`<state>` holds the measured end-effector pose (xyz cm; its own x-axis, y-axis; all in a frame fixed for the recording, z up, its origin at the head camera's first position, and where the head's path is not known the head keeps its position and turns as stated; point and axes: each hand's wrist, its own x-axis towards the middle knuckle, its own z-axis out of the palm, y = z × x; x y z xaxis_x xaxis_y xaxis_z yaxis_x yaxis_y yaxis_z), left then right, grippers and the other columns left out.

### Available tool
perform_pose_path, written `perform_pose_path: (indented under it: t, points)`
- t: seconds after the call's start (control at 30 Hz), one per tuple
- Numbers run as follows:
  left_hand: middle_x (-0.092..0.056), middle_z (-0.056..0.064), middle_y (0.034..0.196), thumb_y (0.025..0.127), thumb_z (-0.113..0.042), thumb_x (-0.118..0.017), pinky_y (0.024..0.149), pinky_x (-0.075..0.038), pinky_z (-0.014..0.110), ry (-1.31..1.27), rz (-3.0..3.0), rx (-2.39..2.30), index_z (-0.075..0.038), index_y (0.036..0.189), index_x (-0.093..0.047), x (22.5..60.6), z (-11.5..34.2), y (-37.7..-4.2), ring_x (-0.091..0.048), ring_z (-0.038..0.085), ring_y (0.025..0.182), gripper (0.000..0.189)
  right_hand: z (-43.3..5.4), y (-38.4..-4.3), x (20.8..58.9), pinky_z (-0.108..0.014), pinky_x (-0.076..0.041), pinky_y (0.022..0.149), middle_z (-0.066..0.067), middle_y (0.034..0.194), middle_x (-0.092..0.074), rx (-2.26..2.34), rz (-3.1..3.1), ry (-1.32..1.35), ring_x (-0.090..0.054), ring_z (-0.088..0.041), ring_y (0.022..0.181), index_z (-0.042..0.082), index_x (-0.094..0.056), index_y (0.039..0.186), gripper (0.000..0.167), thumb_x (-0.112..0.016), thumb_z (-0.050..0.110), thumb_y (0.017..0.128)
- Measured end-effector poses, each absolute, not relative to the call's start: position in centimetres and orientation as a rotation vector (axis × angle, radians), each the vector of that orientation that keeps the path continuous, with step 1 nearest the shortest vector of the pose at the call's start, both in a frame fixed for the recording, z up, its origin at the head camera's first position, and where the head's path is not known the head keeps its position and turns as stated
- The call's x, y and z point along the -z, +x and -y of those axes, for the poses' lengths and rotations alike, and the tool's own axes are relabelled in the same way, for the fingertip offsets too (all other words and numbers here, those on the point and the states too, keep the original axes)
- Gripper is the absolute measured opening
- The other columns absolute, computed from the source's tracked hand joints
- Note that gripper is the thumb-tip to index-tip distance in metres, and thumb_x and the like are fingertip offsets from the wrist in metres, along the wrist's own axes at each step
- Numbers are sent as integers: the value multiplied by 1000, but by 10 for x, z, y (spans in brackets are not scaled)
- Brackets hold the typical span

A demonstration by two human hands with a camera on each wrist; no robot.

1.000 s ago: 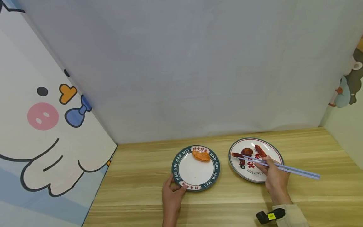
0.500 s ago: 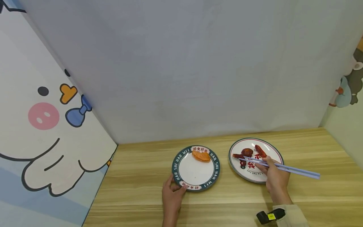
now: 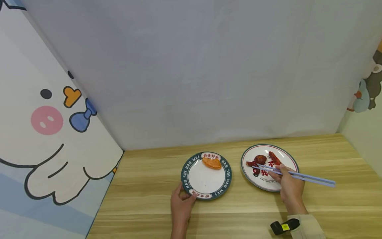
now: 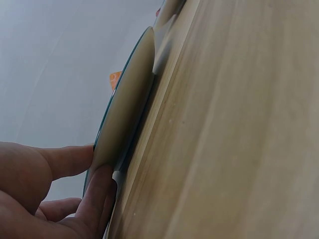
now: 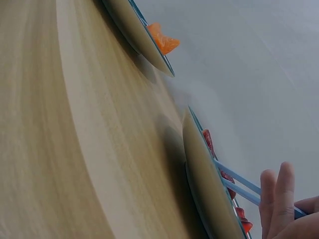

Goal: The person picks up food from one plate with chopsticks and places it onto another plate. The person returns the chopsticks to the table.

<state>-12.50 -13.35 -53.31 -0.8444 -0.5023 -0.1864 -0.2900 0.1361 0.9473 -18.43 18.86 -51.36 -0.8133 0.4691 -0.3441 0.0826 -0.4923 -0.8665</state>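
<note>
My left hand (image 3: pixel 181 205) grips the near left rim of a green-bordered white plate (image 3: pixel 206 181); the left wrist view shows the thumb on the rim and fingers beneath it. An orange, ridged slice of food (image 3: pixel 212 163) lies at that plate's far side. My right hand (image 3: pixel 290 189) holds a pair of pale blue chopsticks (image 3: pixel 316 179) over a second white plate (image 3: pixel 283 155) with red lettering. Their tips are at a dark red piece of food (image 3: pixel 251 164) on its left side. Beside it lie a round dark red piece (image 3: pixel 260 159) and a long red piece (image 3: pixel 274 158).
Both plates stand on a wood-grain table (image 3: pixel 143 186), side by side with a small gap. A pale grey sheet (image 3: pixel 209 73) rises behind the table. A cartoon-printed panel (image 3: pixel 59 132) stands on the left. A black strap with a camera (image 3: pixel 285 227) sits at my right wrist.
The dark red piece at the chopstick tips has shifted slightly to the right on its plate. My left hand and its plate stay practically still.
</note>
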Motion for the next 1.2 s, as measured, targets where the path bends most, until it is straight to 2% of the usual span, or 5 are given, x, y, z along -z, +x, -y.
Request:
perform_pose_path:
  t: [0.13,0.53,0.9,1.0,1.2]
  points:
    - [-54,20,132,83,9,-82,66,-55,23,795,2240,1780,8,154,-46,532,133,-125,-63,23,95,79,-189,-183,513,-21,-62,70,3,79,-72,-2419,1446,-793,-76,-9,65,17,-74,81,39,-51,9,110]
    - [-55,19,132,82,10,-82,66,-55,23,800,2239,1773,8,153,-47,531,133,-125,-64,22,95,79,-192,-182,508,-22,-62,71,3,80,-70,-2386,1500,-789,-76,-9,66,13,-74,83,38,-49,10,111]
    - [-55,20,132,82,9,-82,66,-55,23,812,2245,1765,8,152,-48,532,133,-126,-64,23,94,78,-196,-182,505,-21,-62,72,6,83,-71,-2372,1503,-826,-76,-8,67,-1,-62,114,18,-50,12,111]
    - [-55,19,132,83,9,-82,66,-55,24,817,2247,1769,8,153,-48,532,133,-126,-64,23,94,78,-198,-181,503,-22,-62,71,6,81,-72,-2377,1477,-827,-75,-8,66,3,-67,104,20,-50,10,111]
    - [-55,20,132,83,10,-81,66,-56,24,803,2237,1780,8,153,-47,532,132,-127,-65,22,94,78,-203,-178,498,-22,-62,68,1,76,-71,-2388,1435,-821,-75,-10,63,15,-74,76,43,-49,8,111]
